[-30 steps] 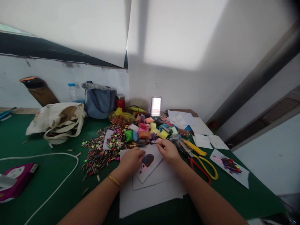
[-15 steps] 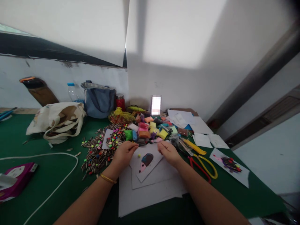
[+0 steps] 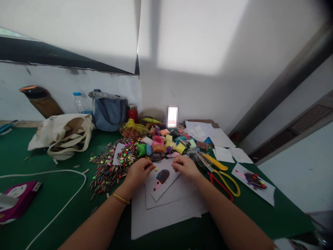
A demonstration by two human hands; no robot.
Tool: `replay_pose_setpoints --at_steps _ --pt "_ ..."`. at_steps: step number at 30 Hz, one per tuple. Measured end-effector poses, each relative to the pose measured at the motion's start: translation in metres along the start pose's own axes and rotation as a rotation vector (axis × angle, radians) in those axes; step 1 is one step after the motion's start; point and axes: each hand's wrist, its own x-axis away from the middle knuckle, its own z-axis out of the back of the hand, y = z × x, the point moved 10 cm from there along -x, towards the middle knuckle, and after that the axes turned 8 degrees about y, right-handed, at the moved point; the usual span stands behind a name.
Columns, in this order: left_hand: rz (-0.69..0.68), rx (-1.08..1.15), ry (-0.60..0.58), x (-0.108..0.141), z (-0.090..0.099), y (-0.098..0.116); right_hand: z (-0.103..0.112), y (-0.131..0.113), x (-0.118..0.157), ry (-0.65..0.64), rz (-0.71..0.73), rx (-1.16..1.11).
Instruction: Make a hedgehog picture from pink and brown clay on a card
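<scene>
Both my hands hover over a white card (image 3: 166, 185) that bears a dark blue and pink clay shape (image 3: 161, 178). It lies on stacked white paper sheets (image 3: 166, 222). My left hand (image 3: 139, 172) is at the card's upper left corner, its fingertips close to a tiny yellow clay ball (image 3: 156, 169). My right hand (image 3: 185, 167) rests at the card's upper right edge with its fingers curled inward. Whether either hand holds something tiny is hidden by the fingers. A gold bangle (image 3: 121, 198) circles my left wrist.
Striped sunflower seeds (image 3: 106, 173) and colourful beads lie left of my hands, with clay packets (image 3: 158, 144) beyond. To the right are yellow-handled scissors (image 3: 223, 184), red-handled pliers (image 3: 220, 185), and a decorated paper (image 3: 253, 182) on the green tabletop (image 3: 52, 146).
My left hand has drawn back from the card to its upper left corner, uncovering the clay shape. My right hand has shifted slightly left, and the view has drifted a little.
</scene>
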Motion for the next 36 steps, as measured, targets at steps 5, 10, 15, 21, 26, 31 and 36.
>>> replay_pose_setpoints --at_steps 5,10,15,21,26,31,36 --pt "-0.151 -0.070 -0.116 0.006 -0.012 0.018 0.000 -0.002 -0.002 -0.024 0.075 0.120" --pt "-0.246 -0.286 -0.152 0.009 -0.019 0.027 -0.011 0.012 -0.003 -0.078 0.018 0.221" --pt "-0.151 -0.454 -0.025 -0.002 -0.005 0.012 -0.013 0.014 -0.001 -0.107 0.015 0.224" --pt "-0.109 -0.460 -0.017 -0.006 -0.002 -0.004 -0.017 0.015 0.004 -0.167 -0.011 0.186" --pt "-0.101 -0.421 0.034 -0.003 0.005 0.005 -0.011 0.019 0.000 -0.114 -0.027 0.168" --pt "-0.229 -0.353 -0.100 0.008 -0.014 0.029 -0.012 0.020 0.001 -0.123 -0.060 0.038" --pt "-0.232 -0.417 -0.203 0.016 -0.026 0.032 -0.002 0.006 0.003 -0.118 -0.092 -0.081"
